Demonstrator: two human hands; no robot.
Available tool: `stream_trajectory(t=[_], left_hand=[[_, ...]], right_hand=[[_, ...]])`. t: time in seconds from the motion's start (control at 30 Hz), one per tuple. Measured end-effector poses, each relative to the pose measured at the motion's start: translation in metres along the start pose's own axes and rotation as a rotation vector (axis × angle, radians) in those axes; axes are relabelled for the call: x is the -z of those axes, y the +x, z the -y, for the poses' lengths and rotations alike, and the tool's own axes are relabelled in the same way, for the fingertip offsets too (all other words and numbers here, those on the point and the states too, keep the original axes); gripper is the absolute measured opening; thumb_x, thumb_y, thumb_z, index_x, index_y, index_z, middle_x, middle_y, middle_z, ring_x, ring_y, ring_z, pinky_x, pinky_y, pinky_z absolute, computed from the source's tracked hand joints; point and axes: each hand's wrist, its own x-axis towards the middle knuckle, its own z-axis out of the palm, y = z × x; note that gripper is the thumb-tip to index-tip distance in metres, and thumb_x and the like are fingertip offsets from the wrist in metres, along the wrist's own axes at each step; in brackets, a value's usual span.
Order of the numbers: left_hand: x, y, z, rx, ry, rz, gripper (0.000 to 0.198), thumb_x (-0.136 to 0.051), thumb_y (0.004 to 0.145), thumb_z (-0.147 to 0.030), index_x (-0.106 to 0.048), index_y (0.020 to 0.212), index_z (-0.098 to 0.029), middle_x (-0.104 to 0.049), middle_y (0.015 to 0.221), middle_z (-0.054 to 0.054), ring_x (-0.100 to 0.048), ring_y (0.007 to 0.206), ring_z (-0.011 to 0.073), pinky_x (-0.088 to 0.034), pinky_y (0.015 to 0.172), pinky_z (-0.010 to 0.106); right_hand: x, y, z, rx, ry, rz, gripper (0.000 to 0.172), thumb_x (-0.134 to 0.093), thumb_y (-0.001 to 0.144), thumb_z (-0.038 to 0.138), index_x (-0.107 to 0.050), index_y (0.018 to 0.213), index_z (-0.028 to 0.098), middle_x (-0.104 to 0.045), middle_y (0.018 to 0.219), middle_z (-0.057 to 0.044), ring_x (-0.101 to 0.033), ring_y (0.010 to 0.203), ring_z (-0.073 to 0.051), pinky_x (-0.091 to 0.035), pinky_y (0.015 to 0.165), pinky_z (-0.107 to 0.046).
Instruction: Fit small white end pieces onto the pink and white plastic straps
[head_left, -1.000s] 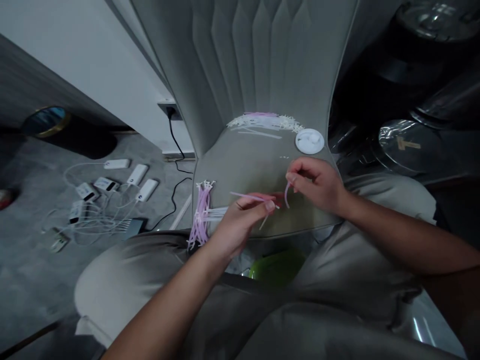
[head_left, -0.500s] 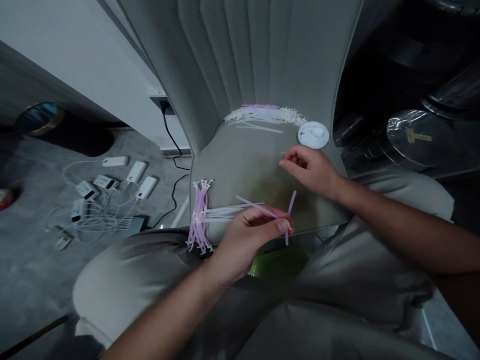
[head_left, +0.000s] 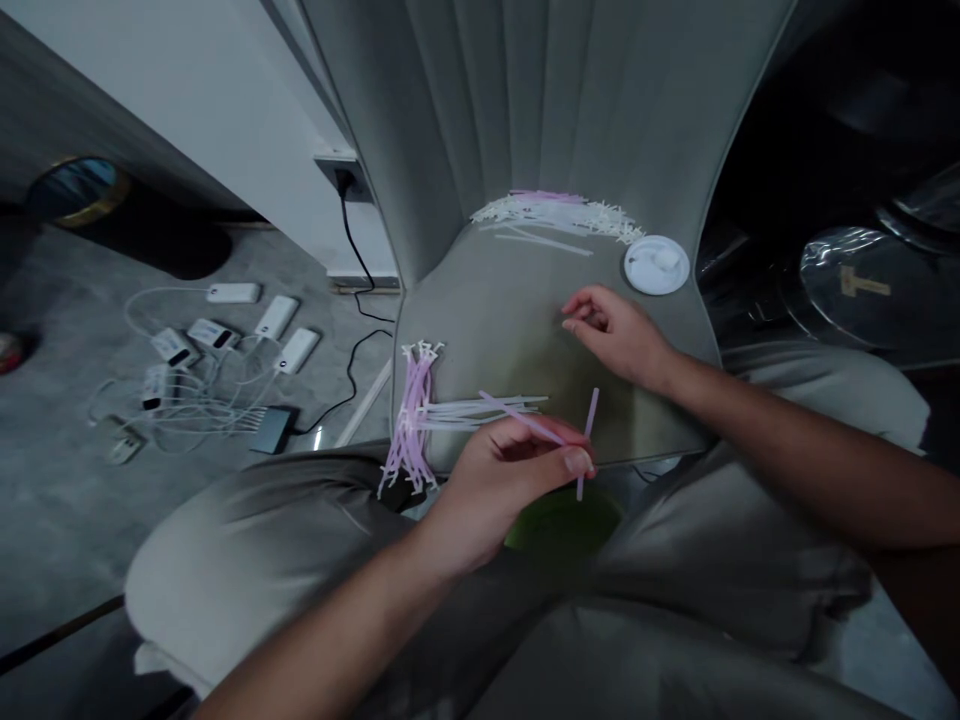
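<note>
left hand (head_left: 506,480) at seat's front edge, thumb and fingers pinching two purple sticks (head_left: 592,412): one slants up-left, the other near upright, lower end past the edge. right hand (head_left: 628,335) hovers above the seat, fingers curled; can't tell if anything's gripped. moving room: stretch of grey chair seat (head_left: 495,310) between left hand and rear pile (head_left: 555,215) of mostly white pieces. purple bundle (head_left: 411,420) along left edge, white sticks (head_left: 480,408) running from it toward left hand. white dish (head_left: 657,265) near right edge. floor left: white devices (head_left: 298,350), cables, dark cylinder (head_left: 172,235).
</note>
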Motion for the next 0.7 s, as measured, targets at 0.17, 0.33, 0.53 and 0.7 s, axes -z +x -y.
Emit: stream_trajectory(t=[0.17, 0.33, 0.53, 0.7], left_hand=[[0.005, -0.001, 0.000, -0.026, -0.008, 0.012, 0.008, -0.080, 0.072, -0.019, -0.075, 0.077, -0.023, -0.073, 0.075, -0.005, -0.069, 0.069, 0.0067, -0.054, 0.069, 0.017], [0.005, -0.001, 0.002, -0.032, -0.020, 0.016, 0.008, -0.080, 0.072, -0.018, -0.075, 0.077, -0.022, -0.074, 0.076, -0.004, -0.069, 0.068, 0.0069, -0.055, 0.068, 0.016], [0.003, 0.001, 0.002, -0.030, -0.006, 0.022, 0.008, -0.079, 0.073, -0.018, -0.075, 0.078, -0.023, -0.073, 0.075, -0.004, -0.069, 0.069, 0.0074, -0.055, 0.068, 0.017], [0.003, 0.002, 0.002, -0.030, 0.012, 0.022, 0.007, -0.080, 0.073, -0.019, -0.075, 0.078, -0.023, -0.073, 0.075, -0.005, -0.069, 0.068, 0.0068, -0.055, 0.069, 0.017]], right_hand=[[-0.001, -0.005, 0.005, 0.025, 0.152, -0.031, 0.023, -0.060, 0.075, 0.013, -0.057, 0.097, 0.018, -0.055, 0.085, 0.001, -0.049, 0.065, -0.009, -0.039, 0.062, -0.026], [0.002, -0.010, 0.010, 0.019, 0.226, -0.038, 0.028, -0.060, 0.072, 0.009, -0.057, 0.098, 0.019, -0.057, 0.088, 0.001, -0.049, 0.065, -0.008, -0.040, 0.062, -0.024], [0.005, -0.011, 0.008, 0.042, 0.230, -0.047, 0.029, -0.060, 0.071, 0.008, -0.057, 0.098, 0.020, -0.058, 0.090, 0.001, -0.048, 0.062, -0.006, -0.040, 0.058, -0.023], [0.006, -0.012, 0.008, 0.052, 0.231, -0.054, 0.029, -0.060, 0.071, 0.008, -0.058, 0.098, 0.019, -0.058, 0.090, 0.001, -0.050, 0.064, -0.007, -0.040, 0.059, -0.023]])
